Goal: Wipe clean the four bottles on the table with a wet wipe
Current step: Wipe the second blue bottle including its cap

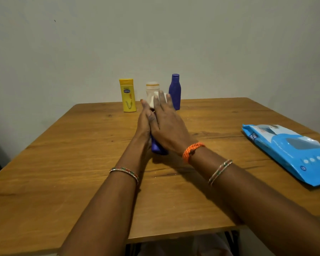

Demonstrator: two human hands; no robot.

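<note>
A blue bottle (158,147) sits sandwiched between the two hands near the middle of the table (63,154), only its lower end showing below the heels of the palms; the rest of it is hidden. The left hand (143,121) stands on edge against the bottle's left side, fingers straight and together, pointing away from the person. The right hand (167,124) lies over the top and right side of the bottle, its fingers stretched out and a little spread, so both hands press on the bottle rather than curl round it. A bit of white shows under the right fingertips, which may be the wet wipe (156,100), though it blends with the bottle behind it and I cannot tell for certain. Just beyond the fingertips three more bottles stand upright in a row by the wall: a yellow bottle (128,95) to the left of the hands, a white bottle (151,89) straight ahead and partly covered by the fingers, and a second, taller blue bottle (175,89) just to the right. Well apart to the right of the right hand, a blue pack of wipes (292,152) lies flat near the table's edge. An orange thread band (191,150) circles the right wrist, and thin bangles sit on both forearms.
</note>
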